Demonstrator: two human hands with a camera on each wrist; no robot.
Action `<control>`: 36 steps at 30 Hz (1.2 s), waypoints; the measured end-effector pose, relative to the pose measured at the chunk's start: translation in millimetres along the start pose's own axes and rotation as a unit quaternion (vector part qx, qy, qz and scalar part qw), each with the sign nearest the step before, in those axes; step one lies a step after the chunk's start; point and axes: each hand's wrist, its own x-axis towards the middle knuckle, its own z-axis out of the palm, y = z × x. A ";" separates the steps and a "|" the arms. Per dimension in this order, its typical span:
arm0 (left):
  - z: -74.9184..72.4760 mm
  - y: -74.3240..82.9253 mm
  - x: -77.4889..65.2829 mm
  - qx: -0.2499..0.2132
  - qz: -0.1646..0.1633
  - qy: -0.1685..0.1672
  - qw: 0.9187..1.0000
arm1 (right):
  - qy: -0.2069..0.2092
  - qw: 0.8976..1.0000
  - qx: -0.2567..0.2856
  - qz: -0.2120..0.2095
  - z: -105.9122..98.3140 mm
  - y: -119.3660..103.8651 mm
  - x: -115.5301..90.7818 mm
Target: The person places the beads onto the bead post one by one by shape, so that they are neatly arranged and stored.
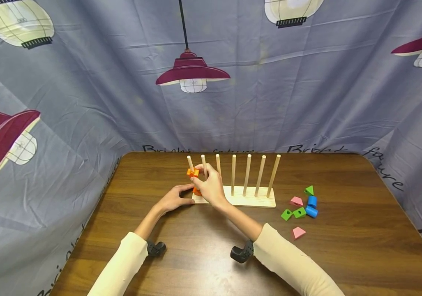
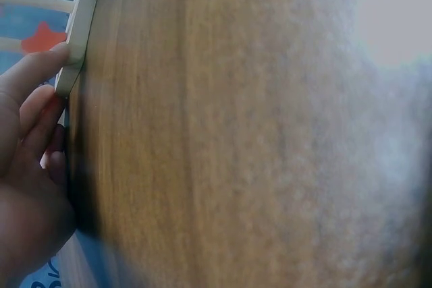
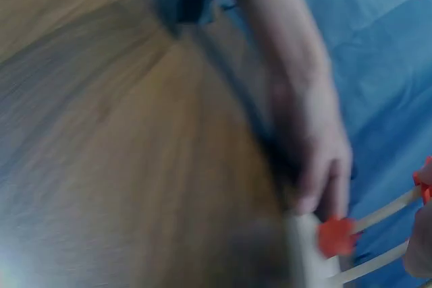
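Note:
A wooden peg board [image 1: 251,201] with a row of upright pegs stands toward the back of the table. My left hand [image 1: 174,199] holds the board's left end between thumb and fingers, also seen in the left wrist view. At the leftmost peg, my right hand [image 1: 212,187] pinches an orange block [image 1: 191,172], which is threaded on the peg's upper part. Low on that same peg sits another orange block [image 1: 197,191], partly hidden by the hands; it looks star-shaped in the left wrist view.
Right of the board lie loose blocks: green ones [image 1: 299,212], blue cylinders [image 1: 312,211] and pink ones [image 1: 298,232]. The other pegs [image 1: 247,176] rise bare from the board. A patterned curtain [image 1: 233,115] hangs behind the table [image 1: 344,230].

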 end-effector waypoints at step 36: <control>5.2 -4.5 2.0 0.046 -0.040 0.016 0.998 | -0.145 0.982 -0.086 0.086 -60.8 32.2 -49.2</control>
